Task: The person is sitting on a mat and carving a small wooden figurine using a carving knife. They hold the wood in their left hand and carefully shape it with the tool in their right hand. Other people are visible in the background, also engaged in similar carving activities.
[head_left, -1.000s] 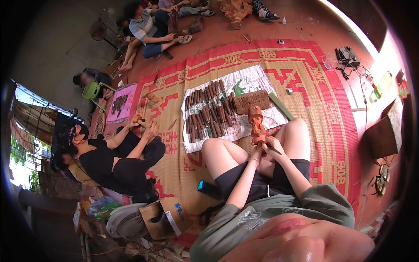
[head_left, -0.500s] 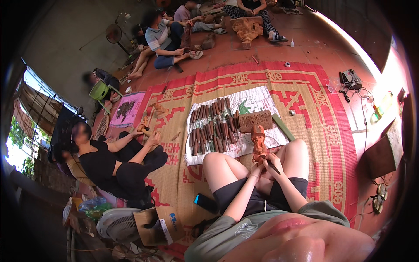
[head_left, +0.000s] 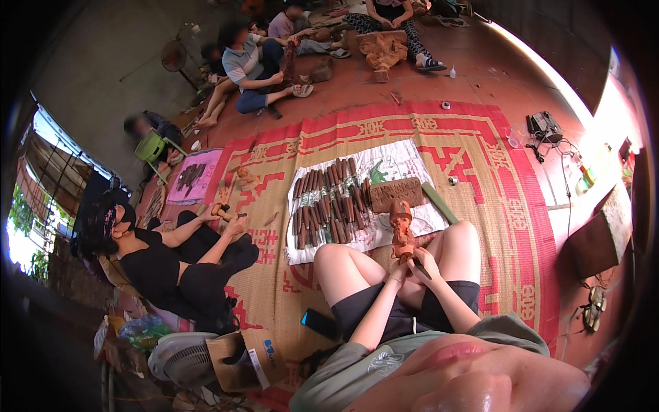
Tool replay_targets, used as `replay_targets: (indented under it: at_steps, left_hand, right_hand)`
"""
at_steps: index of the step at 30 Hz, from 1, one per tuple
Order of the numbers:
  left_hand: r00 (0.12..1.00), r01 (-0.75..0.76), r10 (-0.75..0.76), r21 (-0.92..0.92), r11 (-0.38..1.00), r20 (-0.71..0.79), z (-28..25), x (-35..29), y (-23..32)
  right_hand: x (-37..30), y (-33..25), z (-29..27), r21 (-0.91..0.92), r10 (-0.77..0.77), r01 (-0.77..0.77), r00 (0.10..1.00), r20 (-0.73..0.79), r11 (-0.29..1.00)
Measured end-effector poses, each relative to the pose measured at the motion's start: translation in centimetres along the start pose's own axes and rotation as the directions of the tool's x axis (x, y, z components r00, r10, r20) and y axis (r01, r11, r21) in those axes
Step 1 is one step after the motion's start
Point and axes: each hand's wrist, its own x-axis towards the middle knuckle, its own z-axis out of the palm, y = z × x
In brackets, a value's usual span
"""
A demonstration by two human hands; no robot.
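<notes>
Brown-handled tools [head_left: 347,204] crowd the left half of the white cloth [head_left: 405,152]; a brown block [head_left: 396,195] and green bar [head_left: 439,203] obstruct its right, the carving [head_left: 402,232] its near edge. Rightward, the mat [head_left: 486,220] offers passage around a small silver cylinder [head_left: 453,180].

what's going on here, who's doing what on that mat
The person's left hand holds a reddish carved figure near its base, and the right hand grips a dark tool close by. Ahead, tools and a carved block lie on a white cloth over the mat. To the left, another person holds a light-coloured piece.
</notes>
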Motion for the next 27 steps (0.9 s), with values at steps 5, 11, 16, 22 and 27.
replay_targets:
  at_steps: [5, 11, 16, 22, 27]
  left_hand:
    - [0.999, 0.039, -0.039, 0.012, 0.999, -0.001, 0.6, -0.1, 0.3]
    - [0.999, -0.023, 0.029, -0.15, 0.988, 0.034, 0.7, -0.5, 0.7]
    - [0.989, 0.051, -0.06, -0.068, 0.996, -0.136, 1.6, -0.7, 0.9]
    - [0.999, 0.044, -0.042, 0.07, 0.997, -0.023, 1.0, -0.5, 0.8]
    - [1.0, 0.026, -0.026, -0.036, 0.999, -0.007, 1.4, -1.0, 1.3]
  right_hand:
    - [0.4, 1.0, 0.3, 0.006, 0.016, -0.016, 0.997, -0.074, 1.0]
    - [0.8, 0.6, 0.2, -0.044, -0.004, -0.001, 0.994, -0.108, 0.999]
    - [0.0, 0.0, 0.3, -0.048, 0.049, -0.053, 0.996, -0.08, 0.997]
    - [0.2, 0.0, -0.1, -0.023, 0.123, -0.125, 0.99, -0.062, 0.992]
    - [1.0, 0.3, 0.1, 0.006, 0.095, -0.095, 0.991, -0.091, 0.995]
